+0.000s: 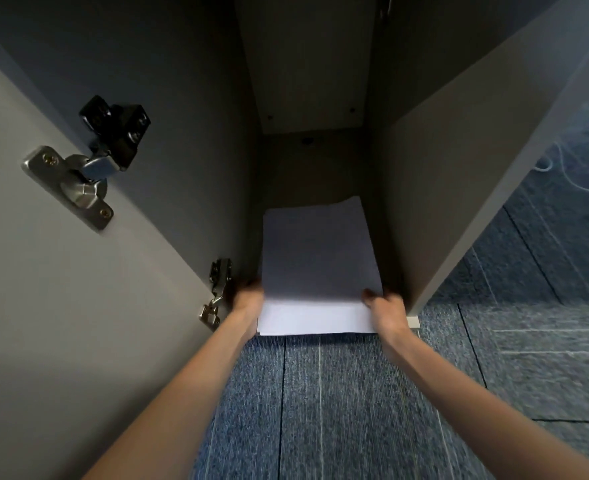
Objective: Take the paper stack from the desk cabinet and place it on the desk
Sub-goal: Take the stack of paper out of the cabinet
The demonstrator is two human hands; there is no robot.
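A white paper stack lies on the bottom shelf of the open grey desk cabinet, its near end sticking out past the cabinet's front edge. My left hand grips the stack's near left corner. On the near right corner my right hand holds it, with the thumb on top. Both forearms reach in from the bottom of the view. The far end of the stack sits deep in the dark cabinet.
The cabinet door stands open on the left, with two metal hinges on its inner face. The cabinet's right wall is close beside my right hand. Blue carpet covers the floor below. A white cable lies at the right.
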